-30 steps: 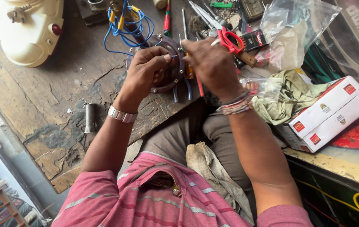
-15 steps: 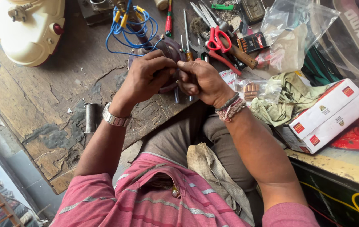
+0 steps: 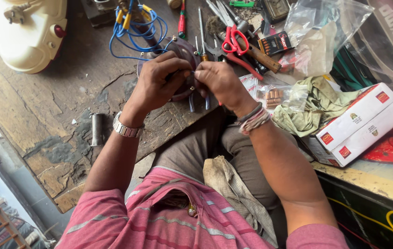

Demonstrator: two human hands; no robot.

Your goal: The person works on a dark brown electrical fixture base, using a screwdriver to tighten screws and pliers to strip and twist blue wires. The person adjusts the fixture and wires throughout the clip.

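My left hand (image 3: 157, 83) curls over a round dark metal part (image 3: 185, 50) that rests on the worn wooden bench (image 3: 44, 120), and grips it. Blue wires (image 3: 134, 30) with yellow ends run off the part towards the back. My right hand (image 3: 219, 80) meets the left one fingertip to fingertip and pinches a small thin piece against the part; the piece is too small to tell. A steel watch sits on my left wrist and thread bands on the right.
Red-handled scissors (image 3: 233, 40), pliers and screwdrivers (image 3: 182, 20) lie just behind the hands. A cream appliance housing (image 3: 26, 32) stands far left. A small metal tube (image 3: 97, 129) lies on the bench. To the right are a plastic bag (image 3: 318, 32), a green cloth (image 3: 314, 108) and a white-and-red box (image 3: 362, 122).
My right hand has drawn back from the red scissors to the round part and met the left hand there. The left hand has stayed on the part.
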